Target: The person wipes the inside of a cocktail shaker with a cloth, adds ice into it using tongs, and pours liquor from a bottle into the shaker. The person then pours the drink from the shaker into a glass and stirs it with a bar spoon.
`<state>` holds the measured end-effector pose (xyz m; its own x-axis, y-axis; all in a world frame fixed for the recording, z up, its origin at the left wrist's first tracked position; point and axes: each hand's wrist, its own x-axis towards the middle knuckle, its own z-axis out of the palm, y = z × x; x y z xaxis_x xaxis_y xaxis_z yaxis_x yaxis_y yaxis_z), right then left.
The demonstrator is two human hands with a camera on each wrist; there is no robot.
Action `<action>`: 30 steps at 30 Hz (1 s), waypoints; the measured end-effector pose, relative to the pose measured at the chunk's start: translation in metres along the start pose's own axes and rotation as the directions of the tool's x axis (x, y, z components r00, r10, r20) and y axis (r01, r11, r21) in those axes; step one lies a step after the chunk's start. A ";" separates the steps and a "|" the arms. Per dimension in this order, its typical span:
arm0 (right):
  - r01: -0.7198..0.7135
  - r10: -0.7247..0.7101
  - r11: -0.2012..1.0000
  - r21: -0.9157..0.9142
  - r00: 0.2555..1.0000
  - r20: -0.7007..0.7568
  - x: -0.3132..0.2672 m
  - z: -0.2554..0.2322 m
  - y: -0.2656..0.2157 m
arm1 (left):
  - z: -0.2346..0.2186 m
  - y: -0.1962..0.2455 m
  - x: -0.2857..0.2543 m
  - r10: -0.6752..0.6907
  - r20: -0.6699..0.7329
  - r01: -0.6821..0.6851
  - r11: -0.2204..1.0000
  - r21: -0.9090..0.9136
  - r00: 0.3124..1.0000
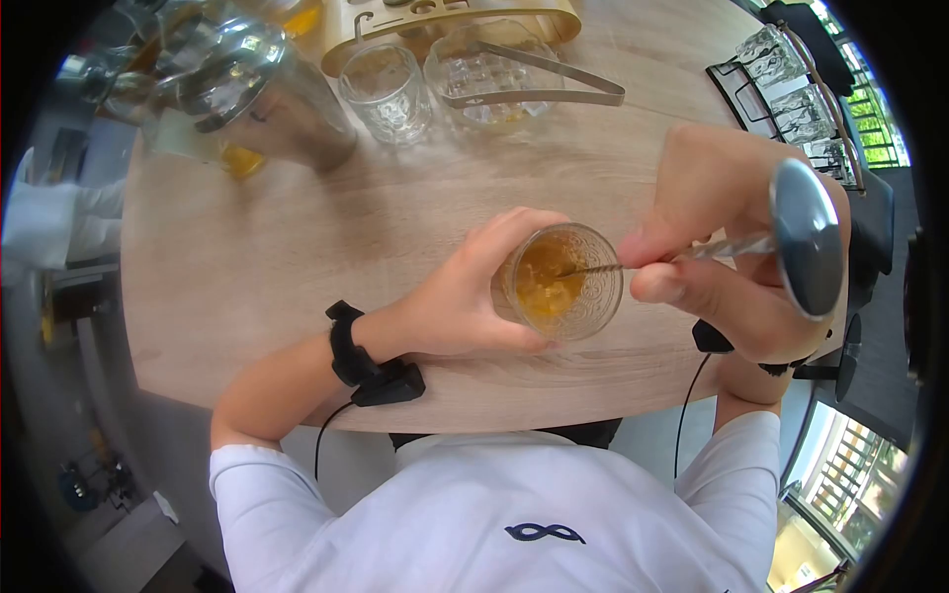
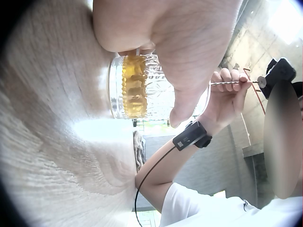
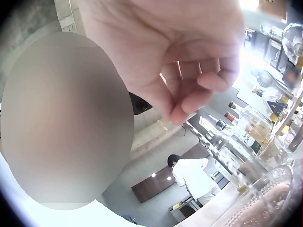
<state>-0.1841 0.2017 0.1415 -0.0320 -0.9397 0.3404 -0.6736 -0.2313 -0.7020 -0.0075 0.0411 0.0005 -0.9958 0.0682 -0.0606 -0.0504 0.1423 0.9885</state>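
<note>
A patterned glass (image 1: 593,306) with amber liquid stands on the wooden table, seen from above in the head view. My left hand (image 1: 465,287) is curled round its left side; in the left wrist view the thumb lies along the glass (image 2: 158,101). Above the rim, my right hand (image 1: 732,237) pinches a twisted metal spoon (image 1: 727,247) between thumb and fingers. One end of its shaft reaches down into the liquid, while the large shiny bowl end (image 1: 809,237) points up. The right wrist view shows the pinching fingers of my right hand (image 3: 180,71) and the twisted shaft (image 3: 222,156).
An empty patterned glass (image 1: 386,94) and an ice bowl (image 1: 484,74) with metal tongs (image 1: 554,96) across it stand at the back. A metal shaker (image 1: 287,109) is at back left, a glass rack (image 1: 791,99) at back right. Another person (image 3: 191,177) stands in the background.
</note>
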 end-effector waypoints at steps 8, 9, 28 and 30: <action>-0.020 0.022 0.999 0.041 0.998 -0.062 -0.004 0.017 0.003 | 0.004 -0.014 0.002 0.140 -0.075 -0.146 0.986 -0.077 0.987; 0.037 -0.012 0.993 0.108 0.975 -0.223 -0.005 0.033 0.008 | 0.005 -0.015 0.001 0.103 -0.053 -0.108 0.990 -0.091 0.993; 0.101 -0.085 0.993 0.067 0.973 -0.214 -0.004 0.018 0.013 | 0.002 -0.016 0.001 0.132 -0.032 -0.131 0.991 0.024 0.991; 0.099 -0.079 0.992 0.076 0.971 -0.226 -0.002 0.014 0.010 | 0.003 -0.016 0.001 0.121 -0.044 -0.123 0.992 -0.037 0.992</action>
<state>-0.1803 0.1976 0.1253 -0.1445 -0.8370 0.5278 -0.6151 -0.3418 -0.7105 -0.0072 0.0418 -0.0161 -0.9970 0.0411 0.0659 0.0696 0.0965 0.9929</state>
